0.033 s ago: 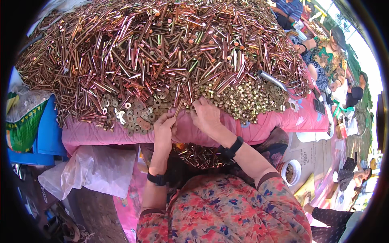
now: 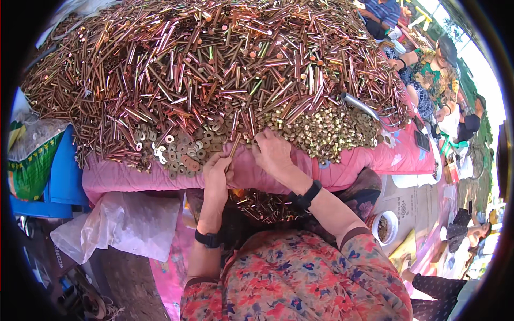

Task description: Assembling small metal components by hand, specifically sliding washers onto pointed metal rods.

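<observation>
My left hand (image 2: 216, 170) is closed round a thin brass-coloured metal tube (image 2: 235, 144), which slants up out of the fingers over the front edge of the pile. Just right of it, my right hand (image 2: 274, 155) has its fingers bent together at the edge of a heap of small gold-coloured nuts (image 2: 321, 136). What those fingertips hold, if anything, is hidden. Flat round washers (image 2: 184, 152) lie heaped to the left of my left hand. Behind both hands spreads a large mound of coppery metal tubes (image 2: 214, 69).
A pink quilted cloth (image 2: 139, 174) covers the front edge. More tubes (image 2: 265, 207) lie below it, between my arms. A curved metal tool (image 2: 360, 104) rests right of the nuts. A white bucket (image 2: 384, 227) stands lower right; a plastic sheet (image 2: 126, 224) hangs left. Other people sit far right.
</observation>
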Tool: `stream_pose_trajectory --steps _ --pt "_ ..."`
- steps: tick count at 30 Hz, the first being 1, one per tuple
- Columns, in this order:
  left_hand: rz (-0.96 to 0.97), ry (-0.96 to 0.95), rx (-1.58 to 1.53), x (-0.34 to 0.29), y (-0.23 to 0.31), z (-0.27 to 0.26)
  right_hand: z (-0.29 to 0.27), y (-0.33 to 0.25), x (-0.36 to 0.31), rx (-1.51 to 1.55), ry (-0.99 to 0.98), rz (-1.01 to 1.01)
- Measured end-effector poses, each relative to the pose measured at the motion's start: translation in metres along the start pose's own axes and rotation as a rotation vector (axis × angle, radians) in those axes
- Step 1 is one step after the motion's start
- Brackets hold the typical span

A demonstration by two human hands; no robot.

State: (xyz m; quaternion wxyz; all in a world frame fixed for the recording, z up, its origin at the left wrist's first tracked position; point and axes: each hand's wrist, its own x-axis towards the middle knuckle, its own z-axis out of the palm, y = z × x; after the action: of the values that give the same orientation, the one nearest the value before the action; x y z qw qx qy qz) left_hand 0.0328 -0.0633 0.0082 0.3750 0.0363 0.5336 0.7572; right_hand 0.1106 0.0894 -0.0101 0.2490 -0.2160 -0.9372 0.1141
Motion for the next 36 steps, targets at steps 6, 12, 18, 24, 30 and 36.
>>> stream_pose_trajectory --steps 6,12,18,24,30,36 --pt "0.093 -0.015 0.072 -0.027 -0.012 0.001 -0.012 0.0 0.0 0.328 0.174 0.004" --pt "0.023 -0.062 0.105 -0.036 -0.009 0.007 -0.039 -0.021 -0.022 0.897 -0.092 0.195" --pt "-0.067 -0.085 0.004 -0.034 -0.012 0.0 -0.037 -0.031 -0.029 0.535 0.109 -0.23" --pt "-0.102 -0.008 -0.112 -0.036 -0.004 -0.009 -0.023 -0.03 0.012 0.391 0.06 -0.039" --pt "0.002 0.041 -0.128 -0.036 -0.002 -0.011 0.014 -0.015 0.054 0.003 0.017 -0.056" --pt "0.07 0.079 -0.114 -0.038 0.001 -0.014 -0.01 -0.019 0.049 0.067 -0.11 0.201"
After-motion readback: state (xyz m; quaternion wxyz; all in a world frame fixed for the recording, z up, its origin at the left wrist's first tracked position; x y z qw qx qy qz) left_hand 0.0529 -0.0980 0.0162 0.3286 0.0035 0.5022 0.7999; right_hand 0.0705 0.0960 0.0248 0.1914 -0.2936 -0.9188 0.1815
